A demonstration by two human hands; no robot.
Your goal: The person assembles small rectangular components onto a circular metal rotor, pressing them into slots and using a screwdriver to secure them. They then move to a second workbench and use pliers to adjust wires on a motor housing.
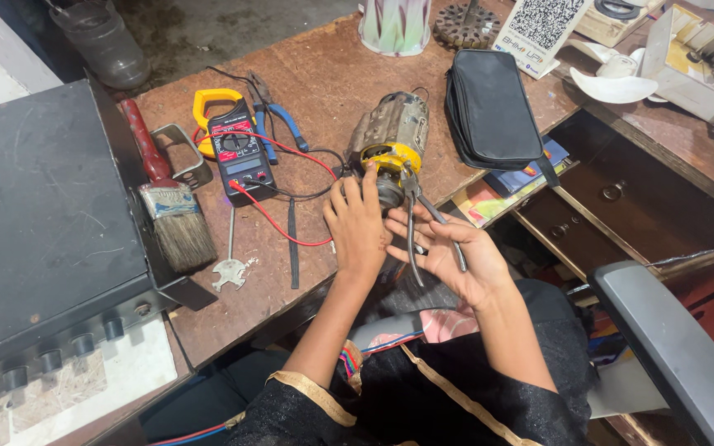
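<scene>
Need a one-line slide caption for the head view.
Left hand steadies a grey-and-yellow electric motor on the brown wooden bench; right hand works metal pliers.

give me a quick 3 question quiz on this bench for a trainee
1. True or false: the right hand holds pliers.
2. What does the left hand rest on: A motor, B brush, C pouch?
3. Which colour is the meter's clamp?

Key: 1 true; 2 A; 3 yellow.

Head camera looks steeply down, close over workbench (307, 74).
</scene>
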